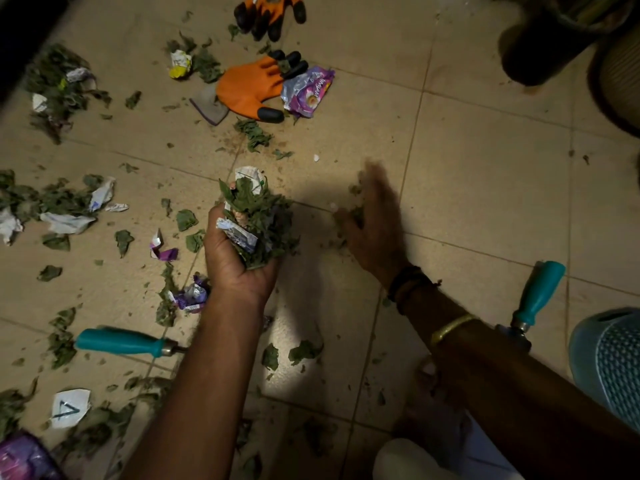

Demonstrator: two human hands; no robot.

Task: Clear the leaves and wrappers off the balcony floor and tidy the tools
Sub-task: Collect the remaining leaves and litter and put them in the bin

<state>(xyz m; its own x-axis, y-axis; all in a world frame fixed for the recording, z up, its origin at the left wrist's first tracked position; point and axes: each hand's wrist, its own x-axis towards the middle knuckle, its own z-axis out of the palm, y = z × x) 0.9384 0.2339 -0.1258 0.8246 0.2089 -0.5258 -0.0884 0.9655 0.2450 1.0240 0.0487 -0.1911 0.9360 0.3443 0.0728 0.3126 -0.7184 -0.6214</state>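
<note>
The wad of leaves and wrappers [259, 209] sits in my left hand [235, 259], fingers curled round it, above the floor [467, 188]. It's overfull and bits poke out the top, so adding more risks shedding it back down. Right hand [375, 216] is blurred over some leaf scraps [356, 214]; can't tell if its fingers are spread or pinching. Teal-handled tool [121, 342] lies by my left forearm and a 2nd tool [538, 294] by the right, both easy to knock.

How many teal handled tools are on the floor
2. One teal-handled tool lies at lower left; a second teal-handled tool lies at the right. More may be hidden or out of view.
</note>
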